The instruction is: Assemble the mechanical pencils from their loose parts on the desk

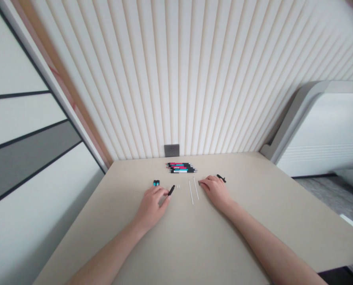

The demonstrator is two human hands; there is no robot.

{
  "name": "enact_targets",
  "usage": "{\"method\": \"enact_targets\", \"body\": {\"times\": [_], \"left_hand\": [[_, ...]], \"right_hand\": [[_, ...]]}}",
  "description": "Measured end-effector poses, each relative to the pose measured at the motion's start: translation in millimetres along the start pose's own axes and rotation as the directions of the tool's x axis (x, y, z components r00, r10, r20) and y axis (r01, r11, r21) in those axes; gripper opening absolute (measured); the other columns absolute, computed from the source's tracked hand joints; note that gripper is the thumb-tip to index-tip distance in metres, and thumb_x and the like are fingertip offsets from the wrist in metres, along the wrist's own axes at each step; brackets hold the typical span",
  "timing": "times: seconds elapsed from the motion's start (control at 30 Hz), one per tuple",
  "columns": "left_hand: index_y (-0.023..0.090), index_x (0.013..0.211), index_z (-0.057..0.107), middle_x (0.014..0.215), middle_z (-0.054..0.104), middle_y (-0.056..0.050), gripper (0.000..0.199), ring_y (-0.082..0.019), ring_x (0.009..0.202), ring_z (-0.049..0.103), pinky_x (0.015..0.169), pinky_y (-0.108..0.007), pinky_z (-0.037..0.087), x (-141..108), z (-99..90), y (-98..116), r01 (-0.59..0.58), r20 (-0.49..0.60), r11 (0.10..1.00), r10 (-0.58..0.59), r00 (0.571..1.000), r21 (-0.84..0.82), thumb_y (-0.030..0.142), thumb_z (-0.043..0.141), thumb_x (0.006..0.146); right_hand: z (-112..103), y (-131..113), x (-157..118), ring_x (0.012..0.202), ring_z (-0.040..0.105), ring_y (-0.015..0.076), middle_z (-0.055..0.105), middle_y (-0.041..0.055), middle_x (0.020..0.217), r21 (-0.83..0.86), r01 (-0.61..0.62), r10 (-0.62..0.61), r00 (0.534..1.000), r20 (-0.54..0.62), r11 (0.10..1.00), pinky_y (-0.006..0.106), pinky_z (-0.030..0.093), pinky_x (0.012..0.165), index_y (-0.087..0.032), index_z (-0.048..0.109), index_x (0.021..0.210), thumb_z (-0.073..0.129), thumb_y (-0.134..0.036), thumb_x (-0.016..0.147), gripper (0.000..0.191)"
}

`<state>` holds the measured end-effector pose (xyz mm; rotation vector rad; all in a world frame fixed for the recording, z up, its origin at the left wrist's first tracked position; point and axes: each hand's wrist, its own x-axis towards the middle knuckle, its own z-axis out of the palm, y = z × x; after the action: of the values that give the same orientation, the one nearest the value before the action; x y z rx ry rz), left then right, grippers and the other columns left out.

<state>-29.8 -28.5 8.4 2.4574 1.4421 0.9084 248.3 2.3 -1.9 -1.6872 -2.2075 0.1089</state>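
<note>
My left hand [154, 204] is closed, with a short black pen barrel piece [171, 190] between thumb and fingers, tilted up to the right. Just beyond that hand lie short black-and-teal pen parts [156, 183], partly hidden by it. Small whitish bits [178, 186] rest right of the black piece. Two thin white pen refills [191, 192] lie side by side between my hands. My right hand [216, 190] rests on the table right of them, its fingertips together at a tiny dark thing too small to name. Black pen parts [221, 178] lie just past its knuckles.
Several click pens [182, 171] in black with red, teal and white lie in a stacked row toward the back of the beige table [176, 245]. Behind them, a dark socket plate [172, 150] sits on the ribbed wall. A white panelled cabinet stands left; a pale headboard-like piece stands right.
</note>
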Motion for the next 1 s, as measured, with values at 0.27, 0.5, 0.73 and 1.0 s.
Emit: {"method": "enact_targets", "body": {"times": [0.27, 0.5, 0.73, 1.0], "left_hand": [[0.021, 0.086, 0.06, 0.088, 0.065, -0.004, 0.008, -0.022, 0.089, 0.06, 0.083, -0.038, 0.045, -2, 1.5, -3, 0.007, 0.017, 1.0, -0.007, 1.0, 0.012, 0.024, 0.053, 0.088], [0.021, 0.086, 0.061, 0.088, 0.065, -0.004, 0.008, -0.022, 0.09, 0.06, 0.084, -0.038, 0.044, 0, -0.1, -1, 0.013, 0.018, 1.0, -0.013, 1.0, -0.004, 0.024, 0.054, 0.088], [0.021, 0.085, 0.06, 0.088, 0.065, -0.004, 0.006, -0.022, 0.09, 0.059, 0.085, -0.038, 0.043, -2, 0.5, -1, 0.011, 0.017, 1.0, -0.011, 1.0, -0.008, 0.022, 0.055, 0.087], [0.02, 0.084, 0.061, 0.088, 0.065, -0.003, 0.007, -0.021, 0.089, 0.06, 0.083, -0.037, 0.044, -1, 0.2, -1, 0.01, 0.012, 1.0, -0.01, 1.0, -0.016, 0.023, 0.055, 0.088]], "right_hand": [[4, 4, 5, 0.096, 0.061, 0.0193, 0.069, 0.0054, 0.098, 0.056, 0.027, -0.027, 1.0, 0.011, 0.998, 0.03, 0.039, 0.087, -0.025, 0.072, 0.1, 0.046, -0.031, 0.096, 0.027], [4, 3, 2, 0.098, 0.06, 0.0192, 0.068, 0.0058, 0.102, 0.074, 0.041, -0.041, 0.999, 0.003, 0.996, 0.031, 0.038, 0.087, -0.025, 0.069, 0.107, 0.044, -0.033, 0.097, 0.028], [5, 0, 0, 0.094, 0.059, 0.0188, 0.064, 0.006, 0.102, 0.089, 0.096, -0.095, 0.995, -0.02, 0.991, 0.032, 0.039, 0.084, -0.028, 0.068, 0.111, 0.048, -0.032, 0.096, 0.026], [2, -12, -11, 0.09, 0.058, 0.0177, 0.064, 0.0044, 0.097, 0.095, 0.179, -0.179, 0.984, -0.008, 0.979, 0.031, 0.038, 0.079, -0.029, 0.071, 0.101, 0.048, -0.031, 0.096, 0.024]]}}
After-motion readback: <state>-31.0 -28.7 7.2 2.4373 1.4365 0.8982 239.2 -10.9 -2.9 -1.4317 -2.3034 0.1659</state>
